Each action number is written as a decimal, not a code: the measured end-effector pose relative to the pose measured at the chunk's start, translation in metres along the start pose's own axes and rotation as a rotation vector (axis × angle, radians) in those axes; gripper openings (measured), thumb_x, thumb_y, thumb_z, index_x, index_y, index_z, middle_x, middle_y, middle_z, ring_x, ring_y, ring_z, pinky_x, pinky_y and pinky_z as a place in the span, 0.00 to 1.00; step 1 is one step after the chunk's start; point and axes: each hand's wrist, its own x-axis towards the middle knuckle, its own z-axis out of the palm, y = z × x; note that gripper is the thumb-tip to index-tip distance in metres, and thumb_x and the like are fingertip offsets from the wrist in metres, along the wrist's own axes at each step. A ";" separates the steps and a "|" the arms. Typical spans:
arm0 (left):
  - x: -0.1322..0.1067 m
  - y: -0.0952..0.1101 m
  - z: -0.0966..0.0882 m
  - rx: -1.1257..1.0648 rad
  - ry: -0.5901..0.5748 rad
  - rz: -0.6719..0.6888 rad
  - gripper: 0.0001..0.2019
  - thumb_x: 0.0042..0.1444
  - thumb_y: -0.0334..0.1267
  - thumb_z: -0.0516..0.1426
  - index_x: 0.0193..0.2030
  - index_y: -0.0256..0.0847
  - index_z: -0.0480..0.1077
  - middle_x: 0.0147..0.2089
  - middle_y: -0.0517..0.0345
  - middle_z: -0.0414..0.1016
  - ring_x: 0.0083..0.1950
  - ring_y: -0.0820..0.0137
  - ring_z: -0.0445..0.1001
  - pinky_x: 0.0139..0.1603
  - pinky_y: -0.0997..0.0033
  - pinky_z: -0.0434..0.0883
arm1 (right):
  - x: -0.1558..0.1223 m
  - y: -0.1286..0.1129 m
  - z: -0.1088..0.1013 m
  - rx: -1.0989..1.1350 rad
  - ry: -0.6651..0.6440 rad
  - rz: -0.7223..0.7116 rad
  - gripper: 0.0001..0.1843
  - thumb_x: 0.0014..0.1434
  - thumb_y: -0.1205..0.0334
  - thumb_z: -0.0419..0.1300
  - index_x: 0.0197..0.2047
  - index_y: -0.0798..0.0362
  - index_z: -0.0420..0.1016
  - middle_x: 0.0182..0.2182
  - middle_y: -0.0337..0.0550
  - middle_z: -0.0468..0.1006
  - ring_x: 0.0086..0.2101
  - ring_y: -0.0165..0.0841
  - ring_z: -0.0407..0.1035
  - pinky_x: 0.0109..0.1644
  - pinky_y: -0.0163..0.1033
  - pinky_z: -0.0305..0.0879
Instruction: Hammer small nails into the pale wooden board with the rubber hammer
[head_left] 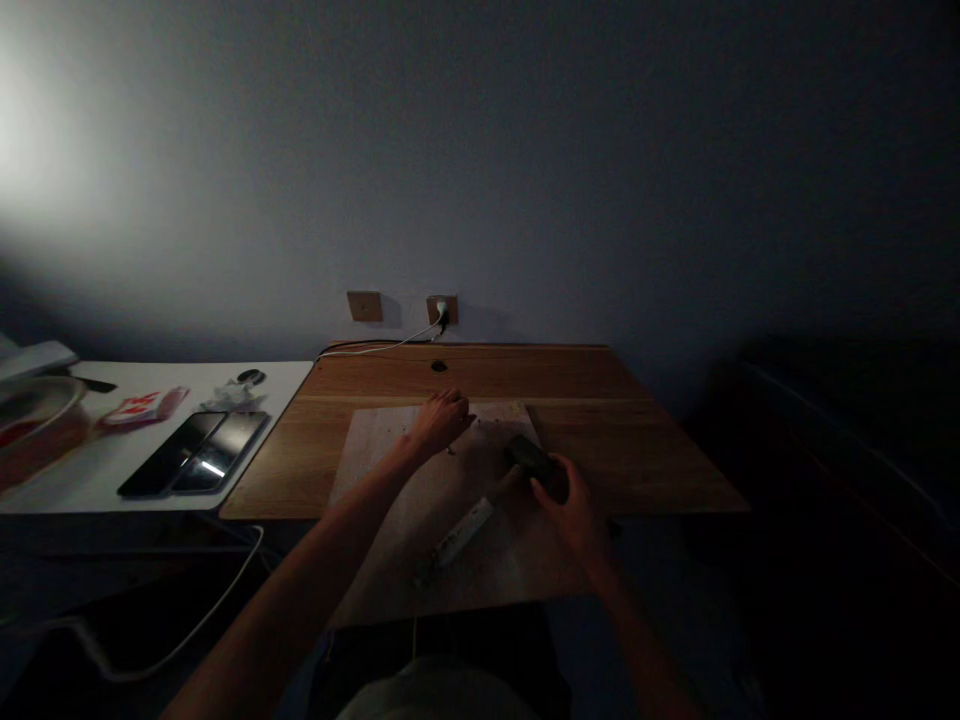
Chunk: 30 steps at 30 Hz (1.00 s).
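Note:
A pale wooden board (pixel 405 510) lies flat on the desk and juts over its front edge. Several small nails (pixel 480 422) stand in a row near the board's far edge. Just at that row is my left hand (pixel 441 420), its fingers curled together; whatever is between the fingertips is hidden. A hammer (pixel 471 525) with a dark head and a whitish worn handle lies diagonally across the board, the handle pointing toward my body. My right hand (pixel 574 500) is closed around the right end of the hammer's head, with the thumb on the near side.
On the left, a white table (pixel 289 378) holds two phones (pixel 202 455), a red-and-white packet (pixel 146 407), crumpled clear plastic (pixel 236 393) and a bowl (pixel 45 420). Cables (pixel 375 348) run along the brown desk's (pixel 637 450) back edge to a wall socket (pixel 441 308). The right side is dark.

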 end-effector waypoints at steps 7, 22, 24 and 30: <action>0.003 0.004 0.004 0.008 -0.032 0.055 0.15 0.63 0.47 0.60 0.48 0.38 0.75 0.49 0.47 0.75 0.52 0.59 0.75 0.52 0.63 0.69 | -0.001 -0.001 0.000 0.037 0.002 -0.001 0.29 0.56 0.44 0.61 0.55 0.52 0.71 0.52 0.54 0.79 0.53 0.49 0.72 0.60 0.57 0.66; 0.032 0.031 -0.002 0.126 -0.098 0.105 0.19 0.64 0.51 0.58 0.46 0.35 0.76 0.48 0.43 0.77 0.53 0.56 0.76 0.52 0.61 0.70 | -0.001 -0.002 -0.001 0.042 -0.020 0.001 0.27 0.57 0.47 0.62 0.56 0.51 0.70 0.52 0.52 0.79 0.53 0.47 0.73 0.58 0.55 0.67; 0.033 0.032 0.003 0.101 -0.097 0.131 0.17 0.64 0.49 0.58 0.50 0.37 0.76 0.52 0.45 0.76 0.53 0.57 0.76 0.51 0.62 0.70 | -0.001 0.000 0.001 0.054 -0.015 0.009 0.28 0.57 0.47 0.62 0.57 0.51 0.70 0.52 0.53 0.79 0.53 0.47 0.73 0.58 0.55 0.67; 0.046 0.045 0.004 0.099 -0.148 0.151 0.10 0.66 0.38 0.56 0.46 0.39 0.78 0.48 0.46 0.79 0.49 0.62 0.78 0.50 0.66 0.70 | -0.002 0.007 0.007 0.050 0.007 -0.023 0.27 0.59 0.47 0.61 0.58 0.50 0.69 0.53 0.52 0.77 0.54 0.47 0.71 0.60 0.57 0.65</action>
